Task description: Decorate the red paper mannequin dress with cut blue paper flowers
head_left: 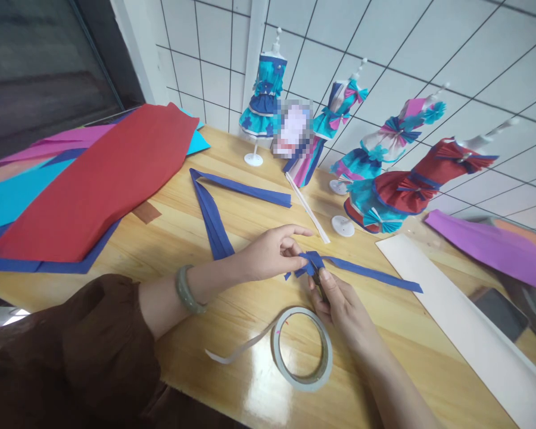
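My left hand (277, 253) pinches a small folded piece of blue fabric (315, 258) between thumb and finger, its other fingers partly spread. In my right hand (342, 301) are small dark scissors (320, 287), largely hidden by the fingers, with the blades against the blue piece. A narrow blue strip (375, 274) lies to the right of the hands. Beyond my left forearm is a longer, bent blue strip (245, 189). A roll of double-sided tape (277, 351) with a loose tail rests on the table just below my hands.
Several small dress forms, including one in red (429, 170) and one in turquoise (263, 95), stand along the tiled wall. Red fabric (102, 179) tops coloured sheets at left. A long white sheet (455, 322), purple fabric (491, 247) and dark phone-like object (500, 313) lie right.
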`<state>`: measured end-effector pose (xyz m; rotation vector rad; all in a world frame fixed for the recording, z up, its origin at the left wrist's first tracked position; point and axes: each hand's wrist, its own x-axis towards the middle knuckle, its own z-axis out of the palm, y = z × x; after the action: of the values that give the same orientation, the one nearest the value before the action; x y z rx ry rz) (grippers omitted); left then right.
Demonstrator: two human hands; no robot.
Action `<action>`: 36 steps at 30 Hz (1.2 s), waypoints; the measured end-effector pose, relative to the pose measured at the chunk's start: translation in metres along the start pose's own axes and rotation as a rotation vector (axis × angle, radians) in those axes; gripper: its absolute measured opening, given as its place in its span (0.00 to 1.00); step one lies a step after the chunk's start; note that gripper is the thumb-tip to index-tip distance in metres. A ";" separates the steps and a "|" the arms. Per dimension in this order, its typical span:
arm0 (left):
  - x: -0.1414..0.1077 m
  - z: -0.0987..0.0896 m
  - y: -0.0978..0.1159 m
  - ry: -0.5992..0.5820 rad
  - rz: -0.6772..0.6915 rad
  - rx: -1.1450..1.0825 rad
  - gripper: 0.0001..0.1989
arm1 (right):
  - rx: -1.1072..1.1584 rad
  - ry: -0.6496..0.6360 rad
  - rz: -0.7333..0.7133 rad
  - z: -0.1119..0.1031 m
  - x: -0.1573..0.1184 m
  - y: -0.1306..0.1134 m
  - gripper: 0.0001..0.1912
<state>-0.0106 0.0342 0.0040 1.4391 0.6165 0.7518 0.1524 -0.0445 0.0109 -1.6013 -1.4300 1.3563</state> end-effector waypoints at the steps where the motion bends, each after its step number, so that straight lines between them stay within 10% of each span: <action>1: 0.000 0.000 0.000 0.001 0.003 0.001 0.26 | -0.002 0.000 -0.003 0.000 0.000 0.000 0.20; 36: -0.001 -0.002 0.000 -0.004 0.011 -0.009 0.25 | -0.042 -0.002 0.005 0.001 -0.001 -0.006 0.21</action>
<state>-0.0123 0.0348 0.0042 1.4365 0.6017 0.7590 0.1497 -0.0441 0.0165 -1.6318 -1.4658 1.3389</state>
